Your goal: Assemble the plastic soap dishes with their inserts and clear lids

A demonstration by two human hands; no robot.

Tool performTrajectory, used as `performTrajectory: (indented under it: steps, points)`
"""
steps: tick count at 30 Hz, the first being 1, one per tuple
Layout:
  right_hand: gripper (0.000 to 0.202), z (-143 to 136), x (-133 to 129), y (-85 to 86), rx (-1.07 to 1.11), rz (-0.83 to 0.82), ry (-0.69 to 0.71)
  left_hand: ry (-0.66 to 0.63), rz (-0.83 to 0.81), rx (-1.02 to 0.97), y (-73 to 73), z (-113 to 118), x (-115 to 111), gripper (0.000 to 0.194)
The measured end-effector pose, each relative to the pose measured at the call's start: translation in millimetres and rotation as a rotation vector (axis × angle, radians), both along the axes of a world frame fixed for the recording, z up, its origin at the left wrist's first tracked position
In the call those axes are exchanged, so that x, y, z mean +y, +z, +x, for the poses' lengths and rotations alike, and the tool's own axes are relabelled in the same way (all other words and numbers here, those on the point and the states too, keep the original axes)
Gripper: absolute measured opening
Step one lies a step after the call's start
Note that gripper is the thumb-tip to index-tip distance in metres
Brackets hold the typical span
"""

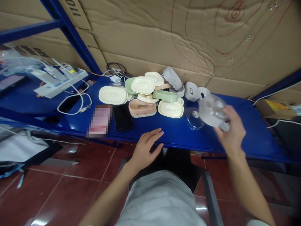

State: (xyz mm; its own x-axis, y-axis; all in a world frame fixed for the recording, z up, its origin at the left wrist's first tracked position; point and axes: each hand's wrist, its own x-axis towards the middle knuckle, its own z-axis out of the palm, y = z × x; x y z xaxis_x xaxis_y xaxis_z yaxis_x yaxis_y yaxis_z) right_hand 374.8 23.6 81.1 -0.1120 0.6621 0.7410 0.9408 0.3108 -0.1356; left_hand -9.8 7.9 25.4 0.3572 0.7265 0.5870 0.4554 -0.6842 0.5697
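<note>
My right hand (pixel 232 131) is closed around a clear plastic piece (pixel 210 110), motion-blurred and shaped like a dish or lid, above the right part of the blue table (pixel 254 135). Just left of it, a clear oval lid (pixel 194 119) lies on the tabletop. My left hand (pixel 145 149) rests at the front edge, fingers apart and holding nothing. Beyond it is a pile of soap-dish-like parts: a pink dish (pixel 142 107), a green dish (pixel 165 96), a cream tray (pixel 171 109) and another cream tray (pixel 113 95). Grey-white cups (pixel 191 91) stand behind the clear lid.
A black phone (pixel 123 118) and a pixelated phone-shaped item (pixel 100 121) lie left of the pile. Farther left sit a power strip (pixel 61 83) and white cables (pixel 81 102). A cardboard wall (pixel 145 40) closes the back; blue frame posts (pixel 77 34) rise beside it.
</note>
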Motion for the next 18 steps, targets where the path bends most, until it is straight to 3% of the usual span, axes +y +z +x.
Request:
performTrajectory:
  steps: [2, 4, 6, 11, 18]
  points:
    - [0.070, 49.9, 32.5, 17.3, -0.041, -0.071, -0.185, 0.076, 0.049, 0.063, -5.8, -4.3, 4.6, 0.040]
    - [0.072, 90.7, 62.5, 26.4, -0.071, -0.266, -0.337, 0.100, 0.061, 0.134, -10.8, -7.7, 7.7, 0.033]
    - [0.067, 117.0, 84.7, 27.2, -0.082, -0.353, -0.376, 0.093, 0.064, 0.198, -13.7, -9.4, 8.9, 0.027]
    - [0.062, 136.9, 108.4, 13.1, -0.060, -0.444, -0.465, 0.093, 0.078, 0.247, -14.5, -7.9, 8.0, 0.023]
    - [0.080, 152.4, 126.6, 9.3, -0.018, -0.510, -0.508, 0.106, 0.079, 0.240, -16.0, -6.4, 7.1, 0.023]
